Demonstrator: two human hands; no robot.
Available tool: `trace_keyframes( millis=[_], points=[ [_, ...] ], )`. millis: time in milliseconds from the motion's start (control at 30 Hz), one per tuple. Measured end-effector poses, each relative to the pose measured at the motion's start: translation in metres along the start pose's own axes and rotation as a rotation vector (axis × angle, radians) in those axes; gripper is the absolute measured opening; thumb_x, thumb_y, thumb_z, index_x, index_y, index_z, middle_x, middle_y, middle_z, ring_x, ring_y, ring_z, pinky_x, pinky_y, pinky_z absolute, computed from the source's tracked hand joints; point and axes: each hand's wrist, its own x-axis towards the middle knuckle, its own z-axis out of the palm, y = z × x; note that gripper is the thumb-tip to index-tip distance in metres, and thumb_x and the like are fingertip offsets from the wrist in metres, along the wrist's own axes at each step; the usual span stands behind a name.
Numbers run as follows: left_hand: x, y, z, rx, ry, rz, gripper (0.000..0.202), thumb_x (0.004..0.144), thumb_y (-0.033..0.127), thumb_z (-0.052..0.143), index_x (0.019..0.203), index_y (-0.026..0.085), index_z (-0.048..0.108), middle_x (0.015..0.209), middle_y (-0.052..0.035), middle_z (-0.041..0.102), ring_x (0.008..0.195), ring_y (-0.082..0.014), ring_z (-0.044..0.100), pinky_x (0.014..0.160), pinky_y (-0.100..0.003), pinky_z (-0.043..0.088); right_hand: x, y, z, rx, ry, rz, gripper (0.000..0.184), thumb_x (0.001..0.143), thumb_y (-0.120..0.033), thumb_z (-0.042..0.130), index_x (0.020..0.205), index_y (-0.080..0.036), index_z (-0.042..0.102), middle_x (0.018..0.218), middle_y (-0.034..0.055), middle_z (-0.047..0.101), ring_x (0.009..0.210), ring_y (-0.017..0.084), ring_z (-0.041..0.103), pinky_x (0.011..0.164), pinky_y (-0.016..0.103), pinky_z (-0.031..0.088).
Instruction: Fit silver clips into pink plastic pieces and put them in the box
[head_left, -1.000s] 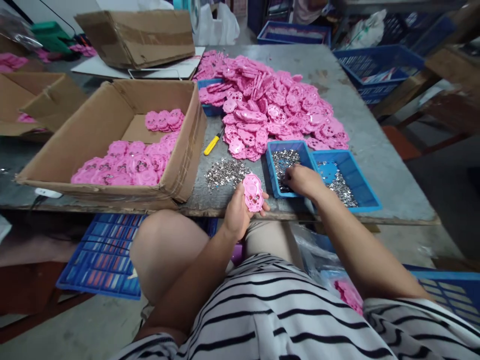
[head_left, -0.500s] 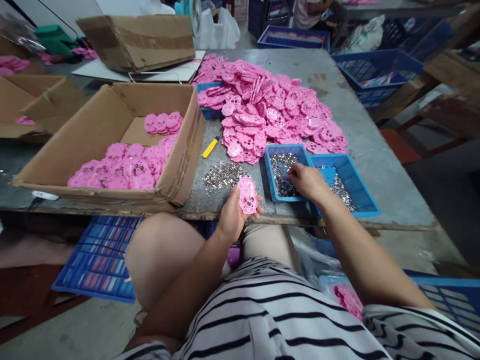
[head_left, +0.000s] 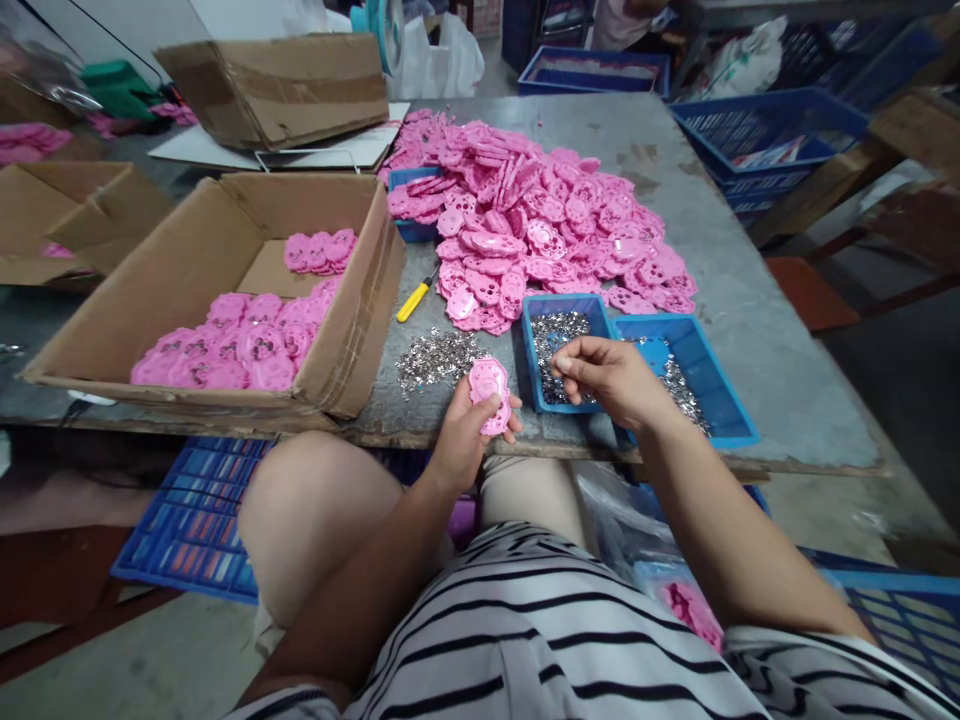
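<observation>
My left hand is closed around a pink plastic plate with small holes, its thumb lying across the face. Over the left blue tray of small metal pieces, my right hand has thumb and forefinger pinched together; whatever is between them is too small to make out. Beside that tray stands a second blue tray with more metal pieces. A loose heap of small metal pieces lies on the table just beyond my left hand.
A big pile of pink plates covers the middle of the table. To the left, a cardboard box holds more of them. A yellow-handled screwdriver lies between box and pile. Blue crates stand beyond the right edge.
My right hand has risen from the metal pieces and moved slightly left, toward the pink plate. My left thumb has shifted onto the plate's face.
</observation>
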Motion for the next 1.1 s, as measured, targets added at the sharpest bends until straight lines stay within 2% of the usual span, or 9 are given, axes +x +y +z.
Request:
trace_keyframes(
  millis=[200,433,667,800,933,1033,1100],
  points=[
    [-0.001,-0.003,-0.002,0.026,0.057,0.093,0.039,0.066,0.028,0.072,0.095,0.018,0.048,0.077,0.0014,0.065,0.054,-0.0093,0.06,0.046,-0.021,0.045,-0.011,0.005,0.027,0.229,-0.003,0.033,0.034,0.053,-0.043,0.087,0.061,-0.017,0.067,0.065,0.0028,0.068,0.039,0.004,0.036,0.037,0.022,0.024],
    [0.0,-0.005,0.003,0.063,0.168,0.289,0.039,0.062,0.019,0.072,0.091,0.02,0.046,0.075,0.0043,0.063,0.053,-0.0078,0.06,0.047,-0.019,0.048,-0.016,0.022,0.062,0.324,0.086,0.035,0.034,0.051,-0.043,0.087,0.059,-0.017,0.066,0.078,0.0028,0.068,0.041,0.001,0.031,0.039,0.022,0.018],
    [0.002,-0.006,0.002,0.114,0.292,0.287,0.039,0.061,0.016,0.069,0.093,0.02,0.046,0.067,0.0067,0.06,0.047,-0.007,0.057,0.045,-0.018,0.045,-0.018,0.028,0.08,0.342,0.106,0.034,0.035,0.052,-0.045,0.085,0.061,-0.018,0.064,0.073,0.0014,0.065,0.043,0.004,0.035,0.041,0.022,0.018],
    [0.0,-0.003,0.001,0.163,0.341,0.29,0.033,0.064,0.015,0.067,0.089,0.021,0.046,0.066,0.0061,0.06,0.048,-0.0078,0.056,0.045,-0.019,0.043,-0.018,0.031,0.077,0.203,0.14,-0.019,0.028,0.058,-0.043,0.081,0.062,-0.021,0.065,0.081,0.0014,0.066,0.048,0.006,0.037,0.044,0.024,0.025],
    [0.0,-0.002,0.0,0.207,0.337,0.33,0.03,0.063,0.01,0.065,0.084,0.022,0.047,0.065,0.0067,0.059,0.048,-0.0072,0.052,0.045,-0.019,0.042,-0.018,0.026,0.067,-0.168,0.141,-0.188,0.018,0.065,-0.039,0.076,0.066,-0.024,0.067,0.074,0.0013,0.063,0.061,0.014,0.047,0.057,0.029,0.037],
    [0.0,-0.003,-0.001,0.227,0.34,0.343,0.032,0.06,0.007,0.064,0.083,0.022,0.048,0.065,0.0068,0.059,0.05,-0.0074,0.052,0.047,-0.019,0.042,-0.018,0.019,0.063,-0.374,0.107,-0.259,0.019,0.069,-0.038,0.073,0.063,-0.023,0.064,0.069,0.0012,0.062,0.066,0.016,0.052,0.066,0.032,0.039],
    [-0.001,-0.003,-0.001,0.228,0.337,0.326,0.032,0.06,0.008,0.066,0.083,0.022,0.048,0.066,0.0066,0.059,0.049,-0.0074,0.051,0.047,-0.02,0.042,-0.018,0.015,0.062,-0.387,0.098,-0.242,0.022,0.068,-0.039,0.075,0.06,-0.023,0.062,0.067,0.0012,0.062,0.068,0.017,0.053,0.068,0.033,0.04]
  ],
)
